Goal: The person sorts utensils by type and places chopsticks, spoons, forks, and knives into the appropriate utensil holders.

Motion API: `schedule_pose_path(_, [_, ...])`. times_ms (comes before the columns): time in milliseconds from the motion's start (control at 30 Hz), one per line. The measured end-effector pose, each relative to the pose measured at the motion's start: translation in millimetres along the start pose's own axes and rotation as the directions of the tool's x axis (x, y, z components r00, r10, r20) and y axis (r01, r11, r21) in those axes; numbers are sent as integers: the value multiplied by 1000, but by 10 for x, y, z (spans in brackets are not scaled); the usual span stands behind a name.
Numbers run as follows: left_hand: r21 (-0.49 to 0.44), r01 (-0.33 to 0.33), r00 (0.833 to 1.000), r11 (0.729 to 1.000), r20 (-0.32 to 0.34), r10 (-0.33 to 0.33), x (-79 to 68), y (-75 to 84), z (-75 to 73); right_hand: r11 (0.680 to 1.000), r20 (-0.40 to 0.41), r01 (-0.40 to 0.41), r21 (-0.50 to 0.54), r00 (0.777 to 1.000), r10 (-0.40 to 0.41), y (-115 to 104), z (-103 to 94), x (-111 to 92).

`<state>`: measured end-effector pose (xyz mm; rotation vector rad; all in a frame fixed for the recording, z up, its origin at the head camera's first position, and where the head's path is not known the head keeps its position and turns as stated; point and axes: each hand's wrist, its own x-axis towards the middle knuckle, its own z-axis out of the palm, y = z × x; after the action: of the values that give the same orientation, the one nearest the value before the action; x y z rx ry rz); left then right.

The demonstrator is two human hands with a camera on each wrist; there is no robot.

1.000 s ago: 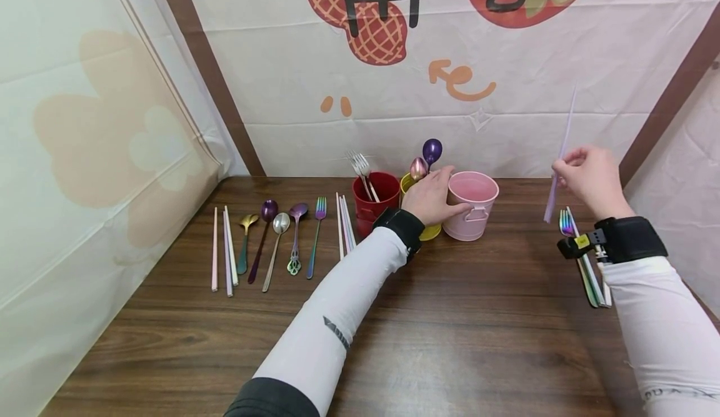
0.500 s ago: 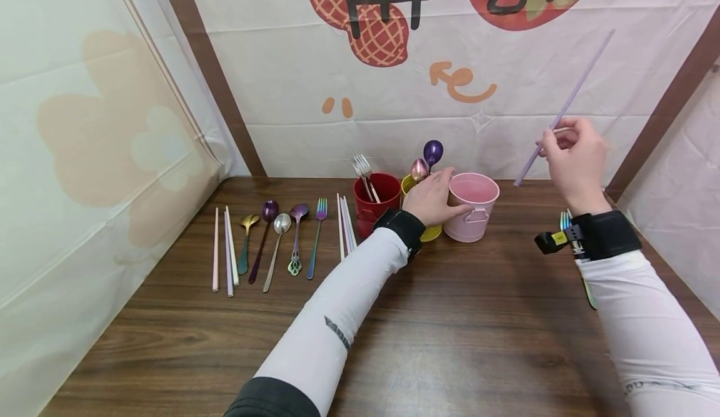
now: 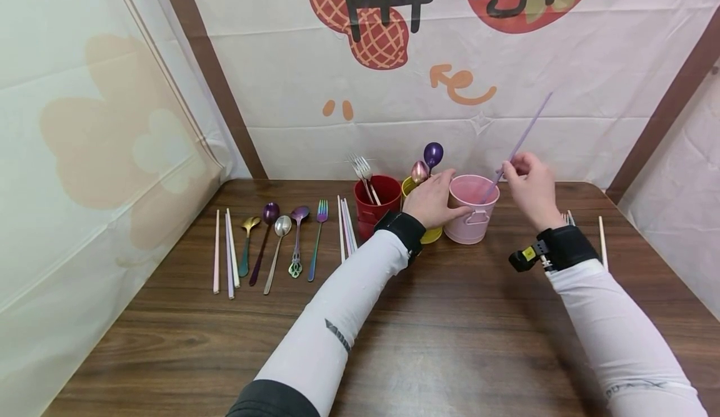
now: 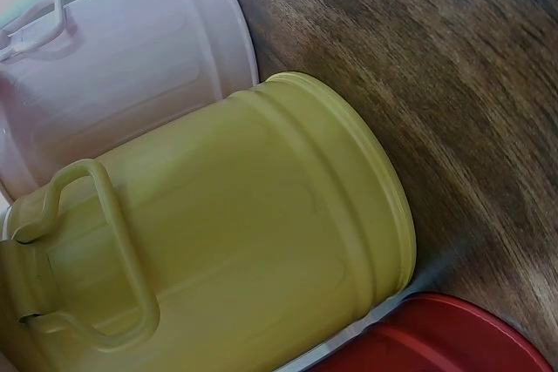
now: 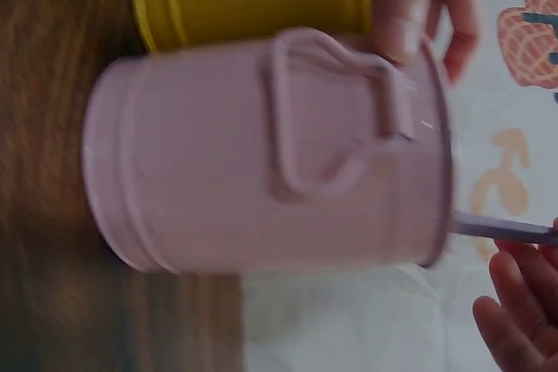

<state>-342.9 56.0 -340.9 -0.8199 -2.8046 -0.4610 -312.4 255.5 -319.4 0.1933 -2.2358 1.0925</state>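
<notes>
The purple chopstick [image 3: 531, 125] slants up out of the pink bucket [image 3: 467, 229], its lower end inside the mouth. The right hand [image 3: 530, 189], just right of that bucket, pinches it between thumb and fingers. It looks light, stiff and smooth, likely to swivel; a hold near the middle should suit. The left hand [image 3: 429, 202], fingers spread, touches the bucket's left rim, narrowing access there. Left of the pink bucket stand the yellow bucket [image 4: 227, 233] with spoons [image 3: 433, 153], then the red bucket [image 3: 368, 220] with forks [image 3: 362, 168].
</notes>
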Motion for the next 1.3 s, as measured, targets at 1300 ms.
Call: schedule_pose_path(1300, [9, 1, 1000, 1000, -7, -1, -33, 19, -5, 992, 198, 13, -122, 980, 11, 156, -57, -108])
